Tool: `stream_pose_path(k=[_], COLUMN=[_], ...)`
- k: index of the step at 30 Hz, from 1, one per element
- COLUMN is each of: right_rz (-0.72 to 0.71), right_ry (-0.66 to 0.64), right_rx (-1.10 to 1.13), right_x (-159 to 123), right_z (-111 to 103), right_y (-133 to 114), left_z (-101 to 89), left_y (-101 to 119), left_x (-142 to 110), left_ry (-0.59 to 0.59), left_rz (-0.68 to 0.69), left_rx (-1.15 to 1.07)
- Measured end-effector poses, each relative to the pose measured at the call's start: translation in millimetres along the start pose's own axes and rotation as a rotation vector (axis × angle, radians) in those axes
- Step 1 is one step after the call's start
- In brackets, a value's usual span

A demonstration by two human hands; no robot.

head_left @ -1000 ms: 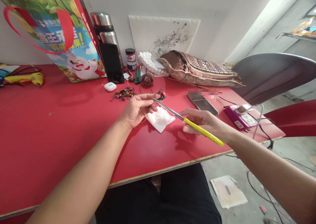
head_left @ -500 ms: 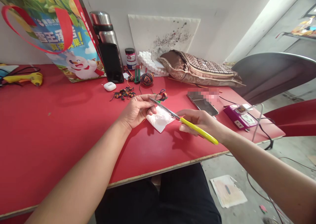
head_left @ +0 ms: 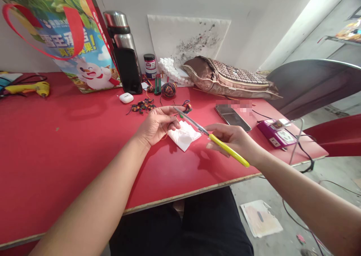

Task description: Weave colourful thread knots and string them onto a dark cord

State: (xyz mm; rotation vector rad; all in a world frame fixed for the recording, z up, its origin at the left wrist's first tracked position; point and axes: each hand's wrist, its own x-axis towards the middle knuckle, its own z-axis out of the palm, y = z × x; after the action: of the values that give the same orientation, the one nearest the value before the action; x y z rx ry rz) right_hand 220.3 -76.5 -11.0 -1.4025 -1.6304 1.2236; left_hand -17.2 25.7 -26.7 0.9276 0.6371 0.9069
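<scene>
My left hand (head_left: 160, 124) is closed in a pinch, with a thin yarn strand (head_left: 166, 134) looping below its fingers. By its fingertips is a small dark and orange knotted yarn piece (head_left: 187, 106); whether it hangs or lies on the table I cannot tell. My right hand (head_left: 228, 139) is closed around scissors (head_left: 229, 150) with yellow handles. Their metal blades point up and left, and the tips reach my left fingers. A folded white tissue (head_left: 184, 137) lies beneath the blades. Behind my left hand are several multicoloured yarn pieces (head_left: 143, 105) and a yarn ball (head_left: 169, 90).
On the red table (head_left: 84, 147) stand a printed bag (head_left: 93, 56), a steel flask (head_left: 124, 39), a propped black phone (head_left: 128, 70) and a jar (head_left: 150, 66). A glue gun (head_left: 31, 89) lies far left. Rightward are another phone (head_left: 232, 118), a cushion (head_left: 231, 77) and a purple power strip (head_left: 276, 133).
The scissors have shifted slightly to the right, and their tips have risen a little at my left fingers. My left hand stays almost in place, and the view has moved a little.
</scene>
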Motion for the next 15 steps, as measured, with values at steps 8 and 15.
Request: stream_pose_path(k=[8,15], right_rz=[0.171,0.18], right_ry=[0.373,0.243], right_rx=[-0.851,-1.178], right_x=[30.7,64.5], right_z=[-9.5,1.4], right_y=[2.7,-23.4], left_z=[-5.7,-8.6], left_y=[3.4,2.2], left_x=[3.4,2.0], left_ry=[0.212,0.245], left_rz=[0.123,0.11], left_rx=[0.091,0.14])
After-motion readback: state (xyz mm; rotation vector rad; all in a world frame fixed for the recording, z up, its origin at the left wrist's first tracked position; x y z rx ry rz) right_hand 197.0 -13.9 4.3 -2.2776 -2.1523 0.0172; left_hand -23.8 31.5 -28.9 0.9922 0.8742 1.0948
